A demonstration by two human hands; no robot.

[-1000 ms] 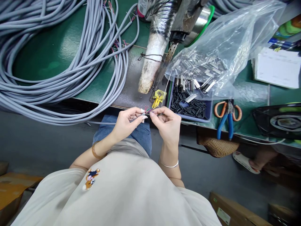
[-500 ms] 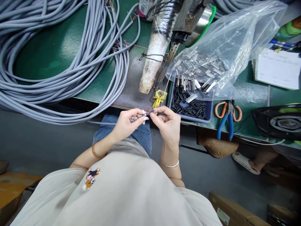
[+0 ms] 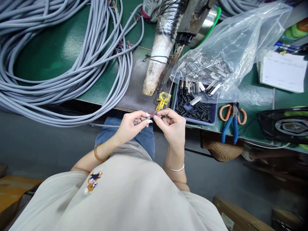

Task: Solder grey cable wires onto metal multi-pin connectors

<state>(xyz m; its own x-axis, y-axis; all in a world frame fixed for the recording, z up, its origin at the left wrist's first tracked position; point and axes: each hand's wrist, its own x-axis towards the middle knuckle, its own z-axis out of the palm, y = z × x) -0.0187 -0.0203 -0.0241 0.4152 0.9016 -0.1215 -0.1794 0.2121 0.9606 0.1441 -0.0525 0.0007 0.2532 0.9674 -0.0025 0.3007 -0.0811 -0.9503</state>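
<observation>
My left hand (image 3: 132, 126) pinches a grey cable (image 3: 106, 125) near its stripped end, just in front of the table edge. Thin coloured wires (image 3: 152, 113), red and green among them, fan out from that end. Thumb and forefinger of my right hand (image 3: 171, 125) are closed on the wires' tips. Just beyond my fingers a yellow clip (image 3: 162, 101) stands at the table edge. Above it slants a soldering iron (image 3: 172, 64) with its tip pointing down. Beside the iron lies a plastic-wrapped, scorched white tube (image 3: 155, 65).
Coiled grey cables (image 3: 72, 78) cover the table's left. To the right, a blue tray (image 3: 204, 123) holds small black tubes and connectors, under a clear bag (image 3: 250, 41) of metal connectors. Pliers (image 3: 233, 120), a small fan (image 3: 288, 124), a paper pad (image 3: 284, 71) and a solder spool (image 3: 209, 22) lie around.
The coloured wires have shifted slightly between my fingertips, while both hands stay nearly in place. At the right, another person's foot under the table has moved out of clear sight.
</observation>
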